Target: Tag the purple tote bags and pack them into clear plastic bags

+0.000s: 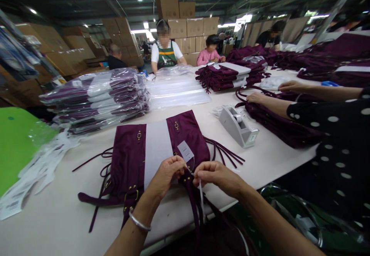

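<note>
A dark purple bag (pixel 127 148) lies flat on the table in front of me, with brass buckles, thin ties at its sides and a pale grey wrap (pixel 157 144) around its middle. On its right half rests a white hang tag (pixel 185 150). My left hand (pixel 170 173), a bangle on its wrist, pinches a thin white string by the tag at the bag's near edge. My right hand (pixel 214 175) is closed on a narrow white strip (pixel 201 198) that hangs down beside the purple straps. The fingertips of both hands are close together.
Bagged purple bags (pixel 101 98) are stacked at the left, beside clear plastic sleeves (pixel 179 92). A grey tape dispenser (pixel 238 127) stands right of my bag. A co-worker's hands (pixel 257 98) handle another purple bag (pixel 283 125). Printed label strips (pixel 17 198) lie at left.
</note>
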Tool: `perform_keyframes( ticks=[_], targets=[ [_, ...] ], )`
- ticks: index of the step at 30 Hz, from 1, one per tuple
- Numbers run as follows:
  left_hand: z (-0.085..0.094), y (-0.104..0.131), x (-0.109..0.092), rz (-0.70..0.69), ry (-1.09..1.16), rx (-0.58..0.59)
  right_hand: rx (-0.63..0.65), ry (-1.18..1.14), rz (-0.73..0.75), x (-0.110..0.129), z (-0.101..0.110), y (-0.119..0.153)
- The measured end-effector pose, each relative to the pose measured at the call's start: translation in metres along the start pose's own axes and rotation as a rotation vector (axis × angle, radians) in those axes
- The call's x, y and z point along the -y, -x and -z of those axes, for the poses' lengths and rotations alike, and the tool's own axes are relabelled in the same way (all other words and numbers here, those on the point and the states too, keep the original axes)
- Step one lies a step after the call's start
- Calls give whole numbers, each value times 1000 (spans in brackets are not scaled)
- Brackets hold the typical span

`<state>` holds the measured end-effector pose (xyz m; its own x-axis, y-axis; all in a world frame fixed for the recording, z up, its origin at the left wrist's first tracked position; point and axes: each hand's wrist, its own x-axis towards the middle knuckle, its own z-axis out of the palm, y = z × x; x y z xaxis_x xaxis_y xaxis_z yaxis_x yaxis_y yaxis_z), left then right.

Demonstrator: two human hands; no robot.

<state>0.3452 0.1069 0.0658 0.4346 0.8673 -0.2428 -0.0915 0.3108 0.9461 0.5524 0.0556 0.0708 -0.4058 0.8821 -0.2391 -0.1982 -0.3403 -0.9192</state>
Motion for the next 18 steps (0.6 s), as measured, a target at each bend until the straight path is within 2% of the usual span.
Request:
perform_keyframes(
  ticks=[5,11,14,18],
  targets=[
    [0,4,-1,63,250,-56,49,-330,-77,-17,-7,-9],
    [5,6,0,2,373,9,-52,-425,-18,-27,-13,-14],
    [6,7,2,-22,418,41,-63,-473,-30,-31,-13,-13],
    [4,8,3,-24,411,26,-77,-551,-44,-32,-16,-11]
  ],
)
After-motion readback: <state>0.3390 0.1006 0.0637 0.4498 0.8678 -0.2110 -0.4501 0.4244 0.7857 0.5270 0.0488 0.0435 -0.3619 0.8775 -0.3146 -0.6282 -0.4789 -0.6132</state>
